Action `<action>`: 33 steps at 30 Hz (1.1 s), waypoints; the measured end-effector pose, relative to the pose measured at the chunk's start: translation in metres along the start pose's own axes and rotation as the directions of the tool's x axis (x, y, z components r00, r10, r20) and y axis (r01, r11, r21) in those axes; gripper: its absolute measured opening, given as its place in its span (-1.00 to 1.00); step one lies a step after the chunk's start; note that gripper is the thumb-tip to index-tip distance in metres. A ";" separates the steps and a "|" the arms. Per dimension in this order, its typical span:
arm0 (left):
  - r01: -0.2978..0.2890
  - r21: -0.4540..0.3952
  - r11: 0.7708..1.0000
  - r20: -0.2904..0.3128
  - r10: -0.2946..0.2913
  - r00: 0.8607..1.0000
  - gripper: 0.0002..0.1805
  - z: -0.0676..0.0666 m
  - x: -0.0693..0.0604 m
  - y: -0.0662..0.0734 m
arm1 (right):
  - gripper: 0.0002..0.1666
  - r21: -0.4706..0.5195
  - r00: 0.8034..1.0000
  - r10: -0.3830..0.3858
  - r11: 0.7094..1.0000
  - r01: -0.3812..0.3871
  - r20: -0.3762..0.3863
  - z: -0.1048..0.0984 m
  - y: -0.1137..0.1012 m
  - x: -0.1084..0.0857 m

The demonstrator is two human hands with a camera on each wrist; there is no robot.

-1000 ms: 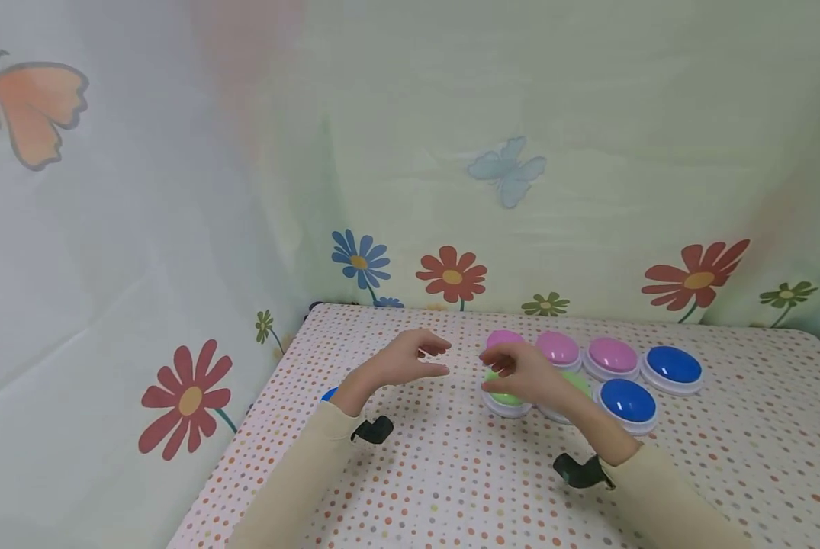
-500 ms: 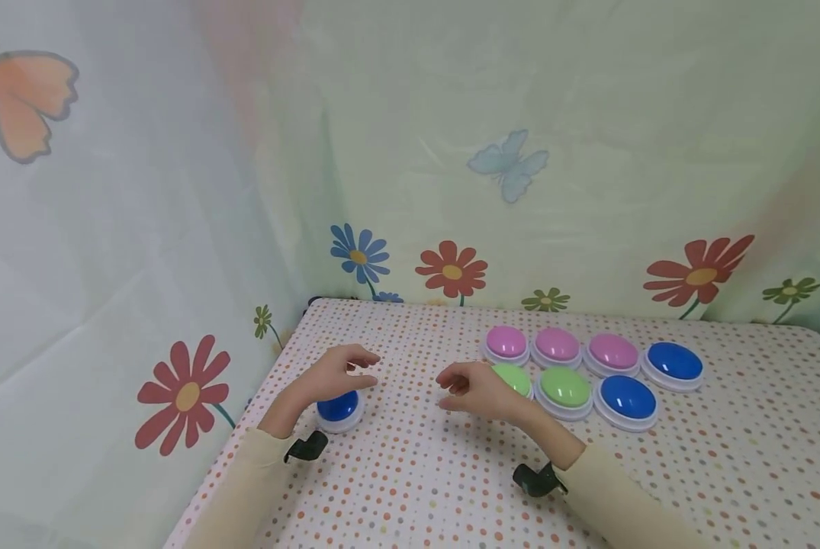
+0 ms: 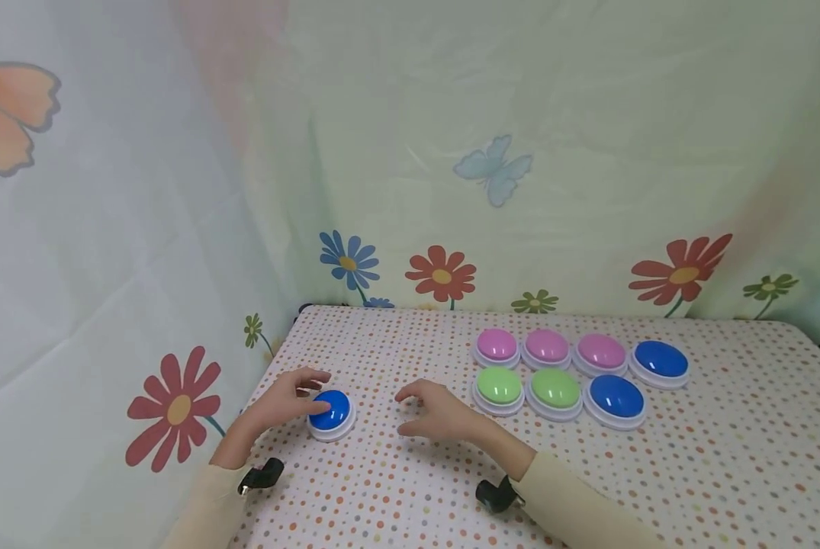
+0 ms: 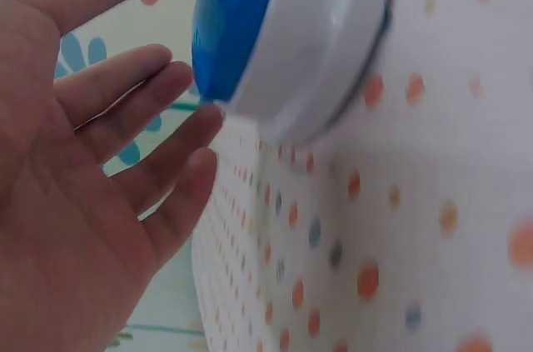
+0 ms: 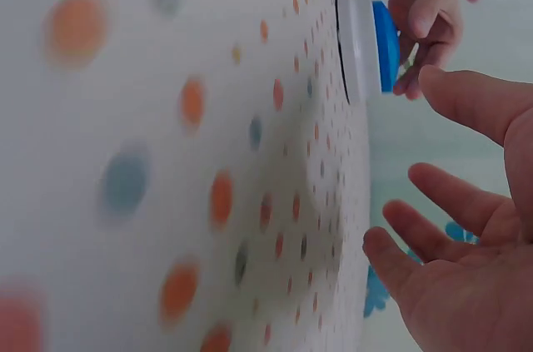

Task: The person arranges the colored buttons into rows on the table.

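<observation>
A round blue push button [image 3: 332, 412] in a white base stands alone on the left part of the dotted table. My left hand [image 3: 287, 399] is over its left side, fingers loosely bent and spread, thumb across the dome in the head view. In the left wrist view the same blue button [image 4: 237, 23] is close beside the fingers, with no grip around it; whether they touch it I cannot tell. To its right, my right hand [image 3: 437, 413] hovers above the table, fingers apart and holding nothing. The right wrist view shows that hand [image 5: 466, 227] with bent, spread fingers.
Right of my hands, two rows of buttons sit close together: pink ones [image 3: 547, 347] and a blue one [image 3: 660, 359] behind, green ones [image 3: 554, 389] and a blue one [image 3: 617, 396] in front. A flowered curtain [image 3: 382, 152] hangs behind the dotted table [image 3: 396, 503].
Both hands have moved left across the table. My left hand has come to the lone blue button, and the right hand has left the green and pink buttons, which now show fully.
</observation>
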State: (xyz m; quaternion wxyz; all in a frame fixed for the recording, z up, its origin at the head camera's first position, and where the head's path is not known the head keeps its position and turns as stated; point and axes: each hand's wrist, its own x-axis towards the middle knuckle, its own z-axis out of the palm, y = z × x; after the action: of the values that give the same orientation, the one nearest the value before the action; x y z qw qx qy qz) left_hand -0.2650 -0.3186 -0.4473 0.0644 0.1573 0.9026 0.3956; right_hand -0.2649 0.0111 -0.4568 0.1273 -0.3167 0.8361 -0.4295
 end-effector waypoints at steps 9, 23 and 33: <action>0.034 -0.061 0.998 0.028 -0.032 0.999 -0.22 0.004 -0.024 -0.018 | -0.17 -0.018 0.998 0.024 1.000 -0.023 0.053 0.037 -0.021 0.033; 0.040 -0.063 0.997 0.020 -0.039 0.999 -0.23 0.005 -0.030 -0.020 | -0.12 0.032 0.998 -0.043 0.999 0.042 0.049 0.068 -0.031 0.077; 0.010 -0.085 0.996 0.028 -0.008 1.000 -0.26 0.012 -0.021 -0.023 | -0.14 -0.008 1.000 0.023 1.000 -0.023 0.000 0.069 -0.033 0.084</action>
State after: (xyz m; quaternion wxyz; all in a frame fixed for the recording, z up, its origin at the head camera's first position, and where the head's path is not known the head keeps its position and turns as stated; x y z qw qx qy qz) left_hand -0.2480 -0.3318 -0.4729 0.0852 0.1557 0.8845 0.4314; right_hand -0.2818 -0.1010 -0.4671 0.1308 -0.3074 0.8415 -0.4246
